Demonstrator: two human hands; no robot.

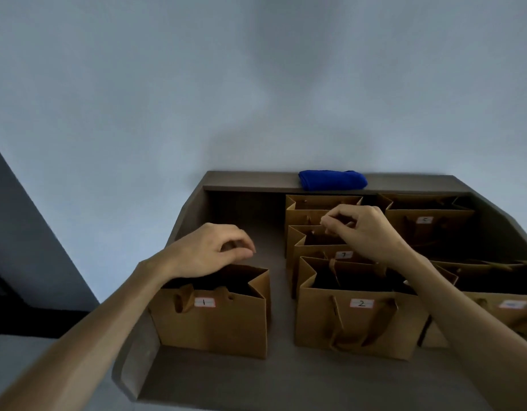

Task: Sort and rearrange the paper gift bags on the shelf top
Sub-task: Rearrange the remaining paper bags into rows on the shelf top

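A grey-brown shelf top (286, 378) with raised sides stands against a pale wall (197, 84). Nearest stand bag 1 (214, 327) and bag 2 (357, 327), apart. The left hand (208, 253) hovers over bag 1's rim, fingers loosely curled, holding nothing. Farther back, the right hand (360, 226) pinches a handle of bag 7 (321, 247). Beyond lie bag 5 (428, 223) and a blue cloth (333, 180).

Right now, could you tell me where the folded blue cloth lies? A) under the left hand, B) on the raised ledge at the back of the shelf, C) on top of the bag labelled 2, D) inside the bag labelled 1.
B: the blue cloth rests on the back ledge against the wall, behind the rows of bags and apart from both hands.
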